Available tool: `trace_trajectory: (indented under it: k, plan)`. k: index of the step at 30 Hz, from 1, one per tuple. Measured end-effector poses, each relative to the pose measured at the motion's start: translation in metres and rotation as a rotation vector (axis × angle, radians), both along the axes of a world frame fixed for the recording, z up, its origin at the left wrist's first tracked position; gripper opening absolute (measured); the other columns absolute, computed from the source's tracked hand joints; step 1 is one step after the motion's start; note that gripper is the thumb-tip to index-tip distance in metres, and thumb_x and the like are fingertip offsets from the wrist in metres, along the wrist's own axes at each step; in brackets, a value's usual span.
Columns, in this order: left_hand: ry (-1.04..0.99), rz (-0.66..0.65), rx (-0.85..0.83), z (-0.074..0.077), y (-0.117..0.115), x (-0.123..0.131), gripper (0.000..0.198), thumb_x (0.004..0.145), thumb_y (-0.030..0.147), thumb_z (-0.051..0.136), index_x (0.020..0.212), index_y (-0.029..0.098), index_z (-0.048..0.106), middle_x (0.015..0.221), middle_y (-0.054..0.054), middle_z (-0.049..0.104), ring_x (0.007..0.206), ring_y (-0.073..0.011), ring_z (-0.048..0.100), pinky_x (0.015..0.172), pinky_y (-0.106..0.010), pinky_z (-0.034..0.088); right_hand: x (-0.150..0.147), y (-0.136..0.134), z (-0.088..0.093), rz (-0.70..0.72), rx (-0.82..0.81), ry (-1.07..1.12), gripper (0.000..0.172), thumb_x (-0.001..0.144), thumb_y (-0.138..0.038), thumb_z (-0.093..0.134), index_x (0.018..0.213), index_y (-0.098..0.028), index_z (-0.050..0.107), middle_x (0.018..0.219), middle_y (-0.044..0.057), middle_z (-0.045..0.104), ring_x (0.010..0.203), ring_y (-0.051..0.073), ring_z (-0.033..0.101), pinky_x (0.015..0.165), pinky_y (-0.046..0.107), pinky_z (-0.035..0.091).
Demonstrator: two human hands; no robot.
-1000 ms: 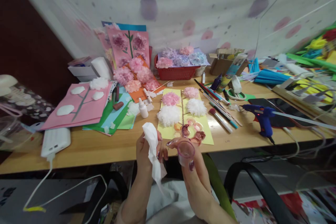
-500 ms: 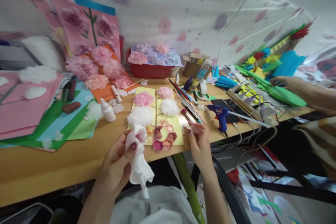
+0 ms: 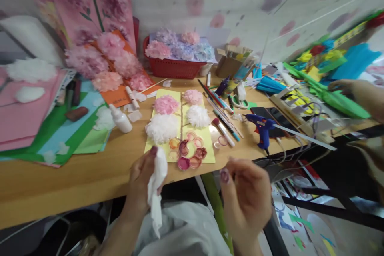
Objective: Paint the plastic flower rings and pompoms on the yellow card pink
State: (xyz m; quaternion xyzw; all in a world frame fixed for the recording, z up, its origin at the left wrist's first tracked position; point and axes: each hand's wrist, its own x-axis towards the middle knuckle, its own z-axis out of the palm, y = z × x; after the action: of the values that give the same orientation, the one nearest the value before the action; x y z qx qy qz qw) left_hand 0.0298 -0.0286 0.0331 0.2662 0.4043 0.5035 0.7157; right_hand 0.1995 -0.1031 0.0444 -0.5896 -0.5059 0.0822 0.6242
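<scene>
So quick update: a sec ago our right hand was holding a little clear pink cup in front of us, then half a sec ago it was reaching out over the desk by the yellow card. Now that hand is back near our lap w/ nothing in it that we can make out, and there's a small clear cup sitting on the desk just right of the card, beside the brushes and pens. Looks to us like the cup got parked there, so that bit of the wiping seems done for now, tho we can't swear it's the same cup, pic's blurry.

Left hand hasn't really changed: fingers curled shut around the white tissue, thumb on top, loose end dangling down below the desk edge. Right hand is loosely curled, fingers half folded in, not gripping anything afaict, hovering off the desk edge and touching nothing.

The paint palette, flower shaped w/ reddish wells, sits on the near end of the yellow card, just in front of the left hand. Tissue flowers are stuck on the card behind it, blue glue gun off to the right. Another person's hand is at the far right over green paper, well apart from ours.
</scene>
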Motion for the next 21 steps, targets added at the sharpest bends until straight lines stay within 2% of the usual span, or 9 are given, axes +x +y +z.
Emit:
trace_trajectory:
  k: [1, 3, 4, 6, 9, 13, 15, 18, 21]
  plan:
    - [0.103, 0.02, 0.045, 0.006, -0.003, 0.005, 0.052, 0.069, 0.062, 0.079, 0.053, 0.021, 0.051, 0.04, 0.005, 0.04, 0.033, -0.0067, 0.03, 0.033, -0.022, 0.019, -0.013, -0.004, 0.004, 0.161, -0.028, 0.02, 0.025, 0.092, -0.019, 0.063, 0.114, -0.027, 0.057, 0.087, 0.001, 0.057, 0.077, 0.017, 0.055, 0.071, 0.03, 0.046]
    - [0.225, 0.062, 0.101, 0.015, -0.007, 0.012, 0.055, 0.072, 0.064, 0.076, 0.053, 0.021, 0.048, 0.044, 0.006, 0.037, 0.04, -0.007, 0.029, 0.037, -0.021, 0.022, -0.036, -0.005, 0.009, 0.435, -0.171, 0.042, 0.034, 0.091, -0.021, 0.064, 0.123, -0.027, 0.052, 0.084, -0.001, 0.058, 0.07, 0.015, 0.054, 0.063, 0.027, 0.045]
    - [0.261, 0.066, 0.116, 0.018, -0.009, 0.013, 0.053, 0.073, 0.065, 0.074, 0.056, 0.021, 0.051, 0.048, 0.005, 0.04, 0.043, -0.0083, 0.033, 0.039, -0.021, 0.027, -0.045, -0.002, 0.009, 0.534, -0.247, 0.062, 0.038, 0.092, -0.022, 0.064, 0.126, -0.027, 0.048, 0.084, -0.001, 0.059, 0.068, 0.014, 0.054, 0.061, 0.026, 0.046]
    - [0.314, 0.096, 0.112, 0.02, -0.012, 0.01, 0.046, 0.076, 0.066, 0.071, 0.068, 0.022, 0.062, 0.06, 0.002, 0.053, 0.054, -0.0117, 0.046, 0.05, -0.021, 0.04, -0.057, 0.006, 0.008, 0.628, -0.341, 0.117, 0.034, 0.096, -0.023, 0.058, 0.126, -0.026, 0.044, 0.089, 0.0, 0.063, 0.069, 0.013, 0.056, 0.063, 0.026, 0.048]
    - [0.301, 0.101, 0.062, 0.018, -0.016, 0.003, 0.038, 0.081, 0.062, 0.07, 0.088, 0.024, 0.068, 0.079, -0.001, 0.065, 0.071, -0.0149, 0.057, 0.066, -0.022, 0.049, -0.063, 0.015, 0.003, 0.633, -0.339, 0.216, 0.017, 0.102, -0.024, 0.046, 0.119, -0.026, 0.045, 0.094, 0.002, 0.063, 0.074, 0.013, 0.058, 0.068, 0.027, 0.05]
    - [0.052, -0.008, -0.086, 0.016, -0.016, 0.001, 0.042, 0.075, 0.059, 0.075, 0.088, 0.02, 0.066, 0.063, 0.004, 0.056, 0.052, -0.0118, 0.048, 0.051, -0.023, 0.042, -0.059, 0.013, -0.003, 0.708, -0.308, 0.423, 0.024, 0.105, -0.029, 0.043, 0.128, -0.029, 0.04, 0.081, -0.003, 0.057, 0.063, 0.012, 0.052, 0.058, 0.023, 0.045]
    - [0.022, 0.014, -0.134, 0.017, -0.015, 0.004, 0.041, 0.074, 0.057, 0.077, 0.085, 0.019, 0.066, 0.057, 0.005, 0.052, 0.048, -0.0105, 0.044, 0.048, -0.022, 0.037, -0.057, 0.012, -0.002, 0.684, -0.285, 0.441, 0.024, 0.105, -0.028, 0.043, 0.129, -0.03, 0.041, 0.073, -0.005, 0.053, 0.057, 0.011, 0.047, 0.053, 0.021, 0.041]
    - [0.174, 0.098, 0.016, 0.019, -0.018, 0.007, 0.032, 0.08, 0.051, 0.074, 0.077, 0.021, 0.064, 0.06, 0.004, 0.055, 0.053, -0.0119, 0.047, 0.05, -0.023, 0.038, -0.055, 0.012, 0.001, 0.602, -0.228, 0.326, 0.021, 0.103, -0.026, 0.048, 0.124, -0.03, 0.047, 0.07, -0.006, 0.049, 0.056, 0.01, 0.045, 0.052, 0.021, 0.038]
    - [0.305, 0.129, 0.202, 0.017, -0.022, 0.009, 0.028, 0.086, 0.045, 0.069, 0.073, 0.022, 0.063, 0.066, 0.003, 0.058, 0.061, -0.0137, 0.052, 0.058, -0.023, 0.042, -0.055, 0.013, 0.004, 0.606, -0.253, 0.288, 0.026, 0.102, -0.025, 0.051, 0.126, -0.031, 0.047, 0.087, -0.001, 0.059, 0.071, 0.012, 0.056, 0.064, 0.023, 0.047]
